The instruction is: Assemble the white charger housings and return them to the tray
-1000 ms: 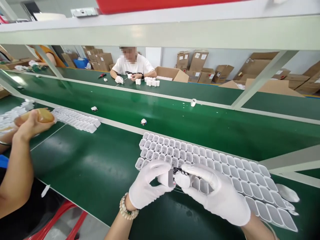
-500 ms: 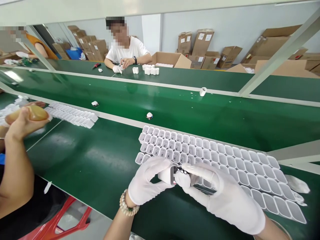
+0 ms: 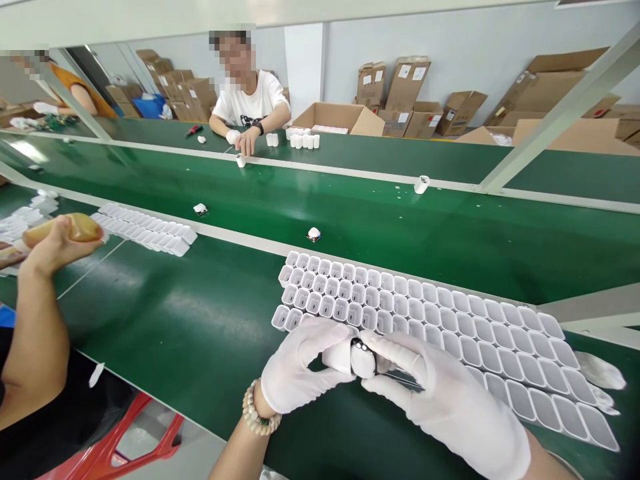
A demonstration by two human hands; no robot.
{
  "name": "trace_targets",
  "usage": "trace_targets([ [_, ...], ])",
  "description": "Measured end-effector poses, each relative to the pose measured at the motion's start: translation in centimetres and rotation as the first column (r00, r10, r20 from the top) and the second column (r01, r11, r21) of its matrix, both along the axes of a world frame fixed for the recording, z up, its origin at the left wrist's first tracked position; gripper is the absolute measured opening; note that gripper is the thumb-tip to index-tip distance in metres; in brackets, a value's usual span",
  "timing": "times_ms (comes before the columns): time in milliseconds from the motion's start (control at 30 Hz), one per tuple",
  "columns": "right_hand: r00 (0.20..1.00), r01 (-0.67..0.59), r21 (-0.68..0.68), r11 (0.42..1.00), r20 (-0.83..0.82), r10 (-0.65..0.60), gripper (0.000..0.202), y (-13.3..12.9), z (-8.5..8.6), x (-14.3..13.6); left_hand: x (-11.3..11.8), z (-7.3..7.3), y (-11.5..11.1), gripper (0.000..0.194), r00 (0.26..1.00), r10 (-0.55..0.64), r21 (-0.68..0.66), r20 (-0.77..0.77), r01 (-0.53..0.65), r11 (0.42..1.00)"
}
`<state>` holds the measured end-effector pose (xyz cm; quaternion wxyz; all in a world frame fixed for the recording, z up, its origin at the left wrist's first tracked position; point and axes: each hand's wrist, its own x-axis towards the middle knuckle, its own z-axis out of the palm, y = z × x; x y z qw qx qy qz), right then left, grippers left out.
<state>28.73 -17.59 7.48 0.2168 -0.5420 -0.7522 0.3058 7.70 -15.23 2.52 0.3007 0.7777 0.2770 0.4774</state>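
Both my hands wear white gloves and meet above the front row of housings. My left hand [image 3: 297,367] is closed around a white plastic housing [image 3: 338,355] lying on its side, its mouth facing right. A rounded white piece with a dark circuit board [image 3: 363,361] sits at that mouth, mostly inside it. My right hand [image 3: 440,393] pinches this board piece from the right between thumb and fingers. Just beyond them stand rows of open white housings [image 3: 430,293], close together; my hands cover part of the front row.
A green conveyor belt [image 3: 360,207] crosses beyond the bench, carrying board pieces [image 3: 313,234] and a white housing [image 3: 421,185]. A co-worker's forearm [image 3: 37,320] holds a yellowish object at left. Another person [image 3: 250,100] sits opposite. A crumpled glove [image 3: 600,371] lies at right.
The board piece has gone further into the housing in my left hand. Things on the belt have shifted right. The person opposite has reached forward with a white housing to the belt's edge.
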Motion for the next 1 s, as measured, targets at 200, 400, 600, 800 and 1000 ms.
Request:
trace_targets([
  [200, 0.997, 0.056, 0.244, 0.968, -0.071, -0.04, 0.031, 0.1, -1.0, -0.3, -0.2, -0.5, -0.6, 0.061, 0.996, 0.09, -0.077, 0.026, -0.088, 0.993],
  [400, 0.997, -0.074, 0.273, 0.959, 0.045, 0.064, 0.008, -0.1, -1.1, -0.7, 0.6, -0.8, -0.8, 0.063, 0.982, 0.076, -0.058, 0.174, -0.066, 0.996],
  [600, 0.989, -0.112, 0.213, 0.971, 0.12, 0.088, 0.02, -0.2, -1.5, -1.5, 1.0, -1.0, -0.9, 0.061, 0.977, 0.104, -0.05, 0.186, -0.096, 0.994],
  [800, 0.998, -0.021, 0.322, 0.946, 0.057, 0.003, 0.023, -0.5, -2.4, -2.6, 1.0, -1.5, -0.7, 0.059, 0.983, 0.083, 0.026, 0.166, -0.089, 0.996],
  [1000, 0.998, 0.064, 0.325, 0.944, -0.001, -0.068, 0.025, 1.3, -1.4, -3.0, 2.2, -0.1, 0.4, 0.058, 0.97, 0.238, 0.162, 0.057, -0.245, 0.956],
])
